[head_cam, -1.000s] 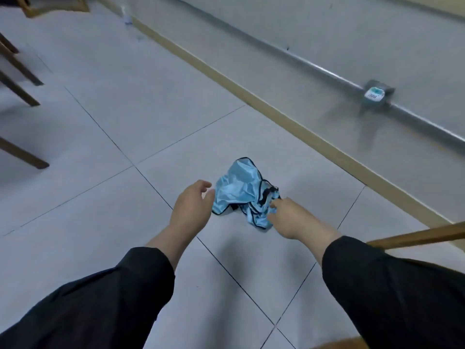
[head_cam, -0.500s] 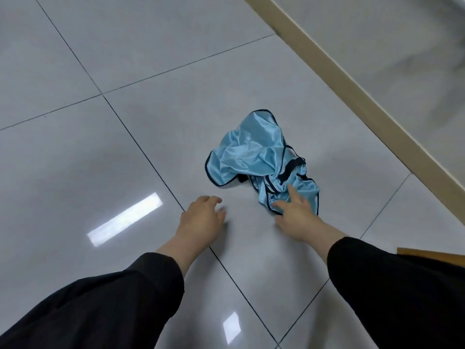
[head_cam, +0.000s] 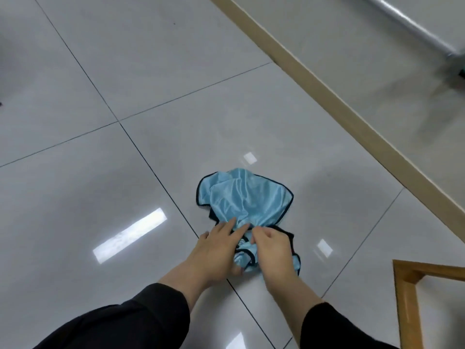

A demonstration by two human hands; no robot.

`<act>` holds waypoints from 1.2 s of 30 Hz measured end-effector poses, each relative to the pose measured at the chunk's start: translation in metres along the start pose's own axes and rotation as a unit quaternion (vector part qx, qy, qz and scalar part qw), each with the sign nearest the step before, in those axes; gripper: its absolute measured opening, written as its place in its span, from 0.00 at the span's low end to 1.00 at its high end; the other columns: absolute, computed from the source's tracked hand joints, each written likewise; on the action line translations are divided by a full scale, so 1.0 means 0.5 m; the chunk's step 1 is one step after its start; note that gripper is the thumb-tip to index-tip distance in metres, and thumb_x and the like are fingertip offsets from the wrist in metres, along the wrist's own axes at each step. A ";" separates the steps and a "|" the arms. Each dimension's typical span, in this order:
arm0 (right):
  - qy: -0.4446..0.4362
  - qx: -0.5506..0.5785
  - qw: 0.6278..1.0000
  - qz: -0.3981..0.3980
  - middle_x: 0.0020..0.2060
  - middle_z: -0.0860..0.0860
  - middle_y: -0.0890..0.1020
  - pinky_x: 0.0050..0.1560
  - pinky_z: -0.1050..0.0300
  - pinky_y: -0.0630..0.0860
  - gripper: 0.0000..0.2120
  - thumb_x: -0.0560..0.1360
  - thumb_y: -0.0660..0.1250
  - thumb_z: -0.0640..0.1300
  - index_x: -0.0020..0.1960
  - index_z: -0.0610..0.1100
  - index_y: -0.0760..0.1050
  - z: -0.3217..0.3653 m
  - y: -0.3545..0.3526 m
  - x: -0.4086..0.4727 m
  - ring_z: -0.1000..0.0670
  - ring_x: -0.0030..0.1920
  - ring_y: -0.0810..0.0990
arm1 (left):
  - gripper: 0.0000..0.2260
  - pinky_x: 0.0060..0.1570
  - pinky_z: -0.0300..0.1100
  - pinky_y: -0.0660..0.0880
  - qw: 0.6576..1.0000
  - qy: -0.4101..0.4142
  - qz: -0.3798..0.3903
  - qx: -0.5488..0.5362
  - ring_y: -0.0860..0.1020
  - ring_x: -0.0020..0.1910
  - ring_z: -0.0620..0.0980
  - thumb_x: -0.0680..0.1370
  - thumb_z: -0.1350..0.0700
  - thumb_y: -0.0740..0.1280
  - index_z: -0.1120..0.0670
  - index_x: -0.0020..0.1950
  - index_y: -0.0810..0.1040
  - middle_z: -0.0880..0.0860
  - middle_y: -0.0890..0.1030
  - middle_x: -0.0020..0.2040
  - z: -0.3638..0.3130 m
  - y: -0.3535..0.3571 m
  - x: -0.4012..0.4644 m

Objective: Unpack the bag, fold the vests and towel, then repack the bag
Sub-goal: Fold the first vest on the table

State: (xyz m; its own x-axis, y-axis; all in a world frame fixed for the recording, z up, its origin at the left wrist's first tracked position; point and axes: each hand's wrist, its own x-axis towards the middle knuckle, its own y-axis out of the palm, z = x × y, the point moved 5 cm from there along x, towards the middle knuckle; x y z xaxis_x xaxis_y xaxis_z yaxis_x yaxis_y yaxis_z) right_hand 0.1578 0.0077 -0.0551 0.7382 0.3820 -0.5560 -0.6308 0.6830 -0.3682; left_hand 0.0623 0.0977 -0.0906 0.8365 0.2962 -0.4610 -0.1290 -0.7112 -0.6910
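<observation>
Single head-worn wide-angle view, no second camera sharing the scene. It's looking forward and steeply down from above the person's arms at the glossy grey tiled floor. Both hands are sitting close in the lower centre; the tan wooden skirting strip is running diagonally across the upper right.

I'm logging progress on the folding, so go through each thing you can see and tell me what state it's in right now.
Blue vest: crumpled on the floor, not yet folded.
Left hand: fingers straight, resting on the vest's near edge.
Right hand: fingers curled, pinching the bunched fabric.
Tiled floor: glossy, showing light reflections.
Wooden frame: only a corner in view at lower right.
</observation>
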 end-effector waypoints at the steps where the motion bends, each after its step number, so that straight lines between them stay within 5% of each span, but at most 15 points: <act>1: 0.006 0.051 0.998 -0.021 0.24 0.51 0.69 0.31 0.59 0.66 0.18 0.74 0.65 0.37 0.26 0.47 0.71 0.027 -0.006 -0.027 0.51 0.27 0.67 | 0.40 0.73 0.57 0.64 0.999 0.008 -0.007 -0.046 0.62 0.77 0.49 0.71 0.40 0.74 0.35 0.78 0.57 0.46 0.63 0.79 -0.014 -0.016 -0.019; 3: -0.017 0.114 0.993 -0.034 0.23 0.52 0.67 0.28 0.61 0.65 0.17 0.73 0.64 0.34 0.28 0.45 0.70 0.105 -0.028 -0.084 0.53 0.25 0.66 | 0.22 0.59 0.49 0.76 0.982 0.008 -0.084 -0.168 0.76 0.57 0.42 0.71 0.48 0.72 0.36 0.63 0.71 0.41 0.78 0.59 -0.055 -0.085 -0.058; 5: -0.094 0.130 0.986 -0.042 0.24 0.54 0.71 0.30 0.60 0.68 0.15 0.75 0.64 0.34 0.31 0.43 0.72 0.204 -0.054 -0.146 0.55 0.26 0.68 | 0.13 0.43 0.43 0.77 0.953 -0.026 -0.158 -0.256 0.78 0.41 0.42 0.75 0.59 0.66 0.40 0.51 0.73 0.45 0.81 0.43 -0.108 -0.171 -0.098; 7: -0.180 0.147 0.970 -0.071 0.36 0.54 0.82 0.42 0.61 0.77 0.11 0.79 0.65 0.37 0.39 0.45 0.78 0.303 -0.090 -0.209 0.57 0.38 0.79 | 0.10 0.36 0.43 0.75 0.916 -0.038 -0.226 -0.329 0.81 0.39 0.46 0.79 0.60 0.63 0.44 0.49 0.75 0.48 0.83 0.40 -0.175 -0.267 -0.145; 9: -0.226 0.146 0.961 -0.069 0.53 0.55 0.82 0.55 0.64 0.77 0.05 0.82 0.66 0.48 0.55 0.50 0.79 0.388 -0.134 -0.271 0.60 0.53 0.80 | 0.04 0.32 0.41 0.73 0.867 -0.025 -0.291 -0.404 0.81 0.35 0.48 0.80 0.58 0.65 0.49 0.47 0.77 0.49 0.83 0.37 -0.264 -0.375 -0.197; 10: -0.236 0.137 0.961 -0.054 0.59 0.57 0.79 0.58 0.65 0.75 0.12 0.81 0.65 0.54 0.63 0.53 0.76 0.425 -0.161 -0.304 0.62 0.57 0.78 | 0.04 0.31 0.42 0.73 0.846 -0.002 -0.305 -0.437 0.80 0.33 0.49 0.80 0.58 0.66 0.53 0.45 0.78 0.50 0.83 0.34 -0.321 -0.430 -0.225; 12: -0.267 0.142 0.952 -0.044 0.66 0.59 0.75 0.63 0.62 0.74 0.26 0.78 0.64 0.64 0.72 0.57 0.68 0.490 -0.230 -0.376 0.62 0.63 0.75 | 0.06 0.37 0.48 0.76 0.819 0.067 -0.312 -0.476 0.80 0.34 0.54 0.76 0.56 0.69 0.54 0.40 0.77 0.53 0.82 0.33 -0.457 -0.528 -0.293; 15: -0.357 0.157 0.914 -0.113 0.66 0.59 0.76 0.67 0.50 0.75 0.32 0.72 0.67 0.69 0.73 0.61 0.65 0.564 -0.385 -0.505 0.57 0.66 0.76 | 0.03 0.53 0.53 0.80 0.751 0.177 -0.298 -0.562 0.86 0.45 0.53 0.78 0.52 0.70 0.50 0.46 0.81 0.49 0.87 0.43 -0.667 -0.616 -0.403; 20: -0.456 0.098 0.840 -0.276 0.60 0.54 0.80 0.62 0.45 0.77 0.18 0.80 0.67 0.54 0.69 0.55 0.69 0.595 -0.710 -0.801 0.52 0.60 0.79 | 0.10 0.62 0.55 0.79 0.708 0.334 -0.223 -0.581 0.84 0.56 0.51 0.77 0.50 0.67 0.50 0.56 0.81 0.50 0.86 0.55 -1.013 -0.608 -0.603; 25: -0.523 0.048 0.740 -0.419 0.46 0.56 0.83 0.47 0.49 0.81 0.13 0.85 0.60 0.53 0.65 0.49 0.75 0.500 -1.033 -1.125 0.55 0.46 0.82 | 0.03 0.52 0.45 0.81 0.660 0.491 -0.123 -0.555 0.85 0.53 0.47 0.83 0.56 0.67 0.50 0.52 0.80 0.46 0.87 0.48 -1.336 -0.485 -0.815; 27: -0.519 0.051 0.707 -0.477 0.41 0.58 0.82 0.42 0.63 0.77 0.10 0.85 0.61 0.50 0.60 0.47 0.77 0.431 -1.154 -1.232 0.61 0.42 0.80 | 0.05 0.56 0.49 0.81 0.672 0.526 -0.075 -0.516 0.84 0.56 0.50 0.81 0.58 0.70 0.52 0.56 0.80 0.49 0.87 0.53 -1.444 -0.417 -0.870; 30: -0.460 0.041 0.695 -0.551 0.39 0.62 0.79 0.38 0.69 0.69 0.09 0.85 0.60 0.51 0.56 0.49 0.77 0.298 -1.312 -1.314 0.64 0.39 0.75 | 0.11 0.56 0.49 0.80 0.755 0.517 -0.035 -0.402 0.83 0.57 0.50 0.78 0.57 0.71 0.47 0.59 0.77 0.49 0.85 0.56 -1.565 -0.287 -0.866; 33: -0.302 -0.050 0.789 -0.532 0.44 0.57 0.79 0.42 0.58 0.70 0.13 0.85 0.56 0.56 0.57 0.49 0.74 0.129 -1.427 -1.253 0.53 0.49 0.79 | 0.05 0.54 0.49 0.79 0.843 0.461 -0.063 -0.270 0.83 0.52 0.48 0.82 0.52 0.67 0.48 0.57 0.79 0.49 0.85 0.51 -1.619 -0.127 -0.791; 36: -0.170 -0.107 0.884 -0.422 0.69 0.50 0.74 0.66 0.48 0.71 0.25 0.83 0.56 0.63 0.74 0.52 0.68 -0.054 -1.470 -1.149 0.46 0.72 0.71 | 0.13 0.57 0.47 0.78 0.901 0.406 -0.016 -0.151 0.81 0.54 0.41 0.81 0.44 0.67 0.47 0.63 0.77 0.45 0.83 0.54 -1.602 0.044 -0.713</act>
State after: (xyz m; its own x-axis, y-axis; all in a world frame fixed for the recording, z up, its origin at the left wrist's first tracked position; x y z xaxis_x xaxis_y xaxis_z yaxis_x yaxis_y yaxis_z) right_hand 0.1908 -0.7309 0.5149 0.9738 -0.0165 0.2267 0.1741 0.6951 -0.6975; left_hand 0.1877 -0.5343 0.5048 0.9670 -0.1569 0.2008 -0.0491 -0.8880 -0.4572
